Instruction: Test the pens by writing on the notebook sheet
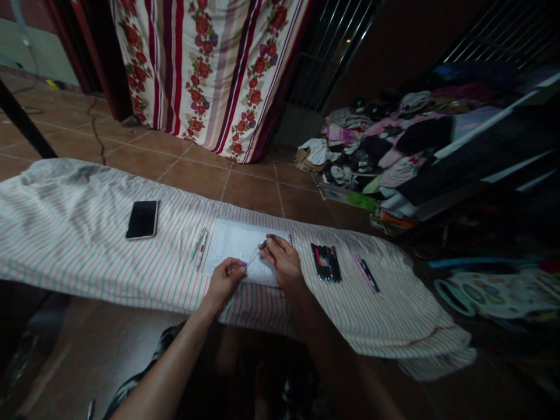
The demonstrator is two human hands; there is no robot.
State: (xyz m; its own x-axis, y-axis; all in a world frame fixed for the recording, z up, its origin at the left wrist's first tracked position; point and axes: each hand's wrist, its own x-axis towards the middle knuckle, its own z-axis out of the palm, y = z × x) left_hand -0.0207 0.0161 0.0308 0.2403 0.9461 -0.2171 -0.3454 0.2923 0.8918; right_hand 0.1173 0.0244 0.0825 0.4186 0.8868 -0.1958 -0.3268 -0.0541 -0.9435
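The room is dim, with a brown tiled floor (249, 189) and a long narrow tabletop covered by a striped cloth (65, 233) running across the view.

Nearest the camera, both forearms reach in from below. The left hand (225, 280) is closed, its fingertips pinched on the purple end of a pen (255, 254). The right hand (284, 263) is closed on the other, darker end of the same pen, so the pen spans slantwise between the two hands. It is held just above the near edge of a white notebook (238, 242), which lies flat on the cloth with its spiral binding on the right side.

Just left of the notebook lie two pens (199, 245) side by side. Just right of the right hand is a tight row of dark and red pens (326, 262), and further right another pair of pens (366, 274). Well to the left, a black phone (142, 220) lies screen up on the cloth.

Beyond the tabletop, a flowered striped fabric (210, 70) hangs down to the floor. To the right, a heap of clothes (385, 151) is piled against dark shelving.
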